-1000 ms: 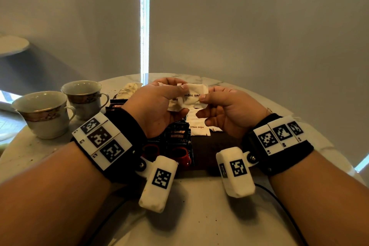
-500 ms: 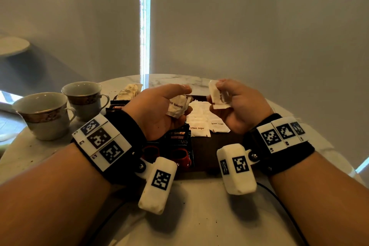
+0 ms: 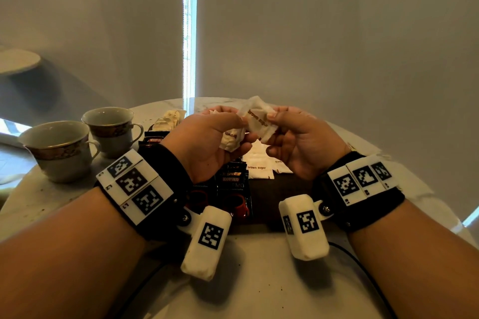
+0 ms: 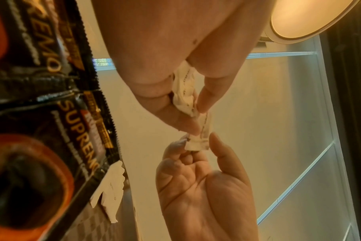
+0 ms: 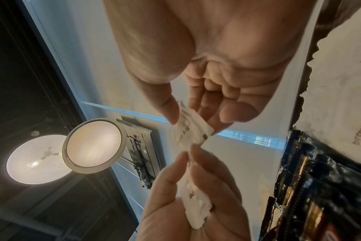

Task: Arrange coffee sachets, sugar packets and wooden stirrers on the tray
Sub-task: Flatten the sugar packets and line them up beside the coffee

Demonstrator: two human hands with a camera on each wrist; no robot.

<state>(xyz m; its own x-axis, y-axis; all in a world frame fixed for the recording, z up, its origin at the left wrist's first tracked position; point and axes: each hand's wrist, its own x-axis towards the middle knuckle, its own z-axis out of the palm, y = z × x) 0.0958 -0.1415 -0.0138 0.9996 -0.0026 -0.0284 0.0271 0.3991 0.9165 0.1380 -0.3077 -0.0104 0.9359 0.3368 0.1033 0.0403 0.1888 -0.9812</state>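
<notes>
Both hands raised above tray [image 3: 274,204], near table's far edge. Left hand [image 3: 207,147] clutches crumpled sugar packets [image 3: 230,138]; right hand [image 3: 298,145] pinches a "brown sugar" pkt [image 3: 256,119]. "KOPIKO" sachets [image 3: 230,181] on tray.

right wrist | my right hand [image 5: 212,68] pinches a sugar packet [image 5: 191,128] | my left hand [image 5: 196,203] grips a crumpled packet [image 5: 196,207] | coffee sachets [image 5: 311,187] at right edge

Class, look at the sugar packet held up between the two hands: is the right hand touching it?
Touching. In the right wrist view the right hand pinches the sugar packet between thumb and fingers; the head view shows the same pinch.
</notes>
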